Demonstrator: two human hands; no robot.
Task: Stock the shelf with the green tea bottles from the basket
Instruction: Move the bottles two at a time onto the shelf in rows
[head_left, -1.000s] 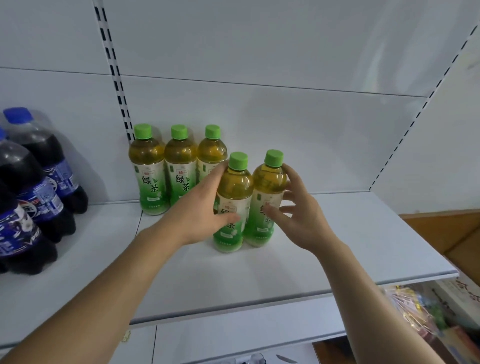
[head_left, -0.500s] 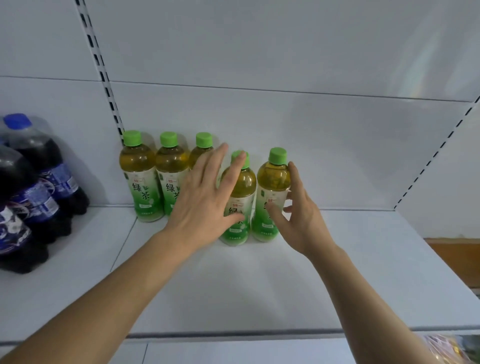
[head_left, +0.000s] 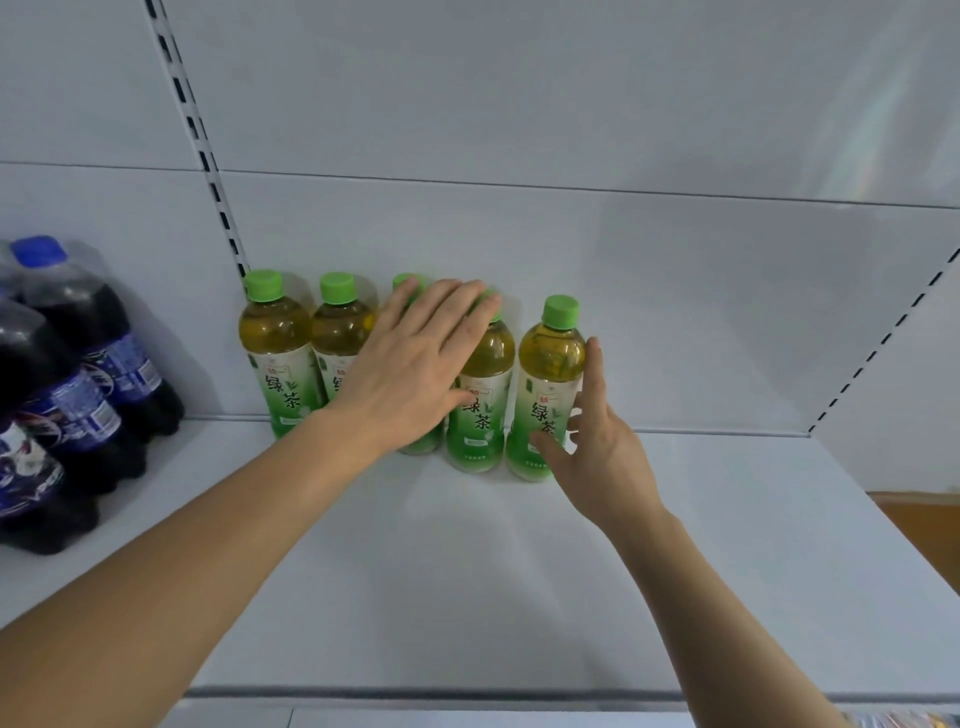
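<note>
Several green tea bottles with green caps stand upright in a row at the back of the white shelf (head_left: 467, 597). The leftmost bottle (head_left: 275, 358) is by the slotted upright, and the rightmost bottle (head_left: 551, 374) ends the row. My left hand (head_left: 410, 374) is spread flat in front of the middle bottles, hiding most of the third one and the cap of the fourth bottle (head_left: 483, 400). My right hand (head_left: 602, 457) is open beside the rightmost bottle, thumb on its lower label and index finger along its right side. The basket is out of view.
Dark cola bottles with blue caps and labels (head_left: 93, 374) stand on the shelf at the left. A slotted upright (head_left: 208, 166) runs up the back panel. To the right of the tea row the shelf stretches to the side wall (head_left: 893, 364). A wooden floor (head_left: 924, 525) shows at far right.
Both hands slid the two front bottles back into line with the other three. My left hand let go and spread flat; my right hand loosened its grip. The view shifted upward.
</note>
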